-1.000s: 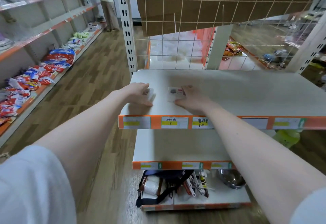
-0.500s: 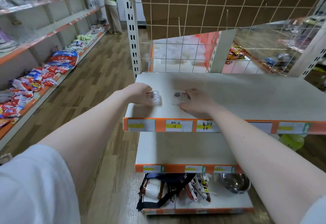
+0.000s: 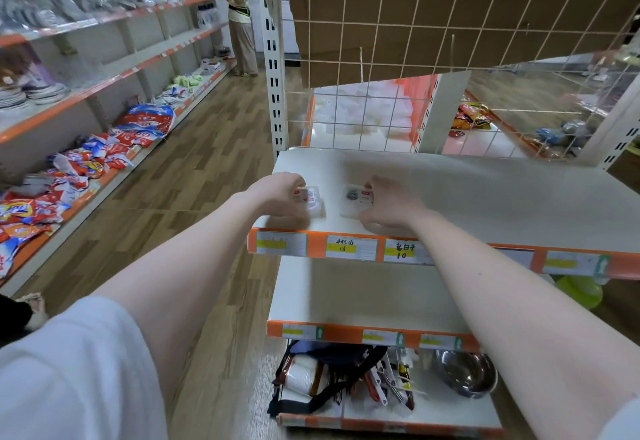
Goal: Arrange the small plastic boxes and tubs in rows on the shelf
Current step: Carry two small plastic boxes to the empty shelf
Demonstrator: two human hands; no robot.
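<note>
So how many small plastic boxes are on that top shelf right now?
2. The left box sits near the shelf's front left corner under the left hand; the right box lies just beside it at the right hand. The hands may hide more.

A metal bowl sits on the bottom tier beside a dark strapped bag and packaged utensils. Handwritten price labels line the orange shelf edge. Red and blue snack packets fill the low wall rack, stacked plates above. A person stands down the wooden aisle.
</note>
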